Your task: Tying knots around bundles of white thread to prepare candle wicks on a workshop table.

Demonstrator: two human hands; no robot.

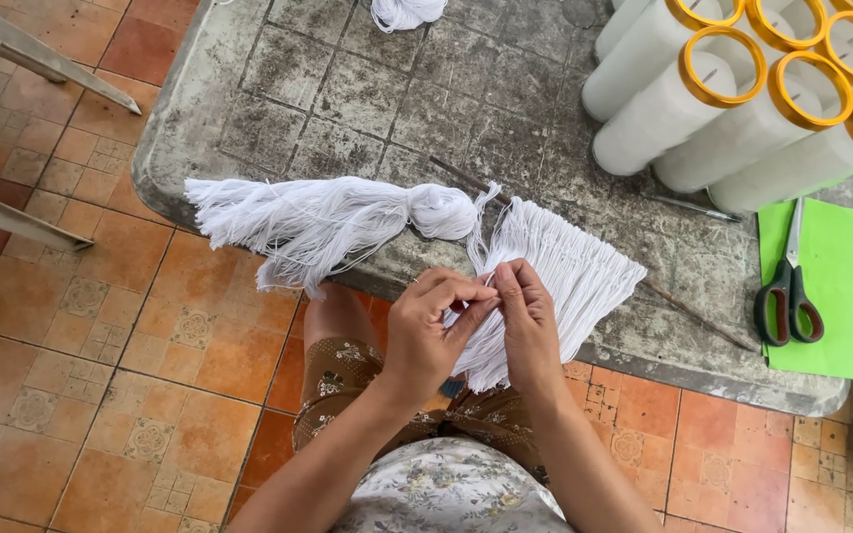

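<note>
At table edge, left hand [431, 331] and right hand [525, 321] pinching white fringe strands [565, 266] between fingertips, knotted yarn bundle [328, 222] just left.

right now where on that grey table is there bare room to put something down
The widest bare patch of the grey table lies between the knotted yarn bundle and the small yarn tuft at the far edge. A narrower strip runs between the white cords and the scissors. It is crowded around the spools and both hands.
</note>
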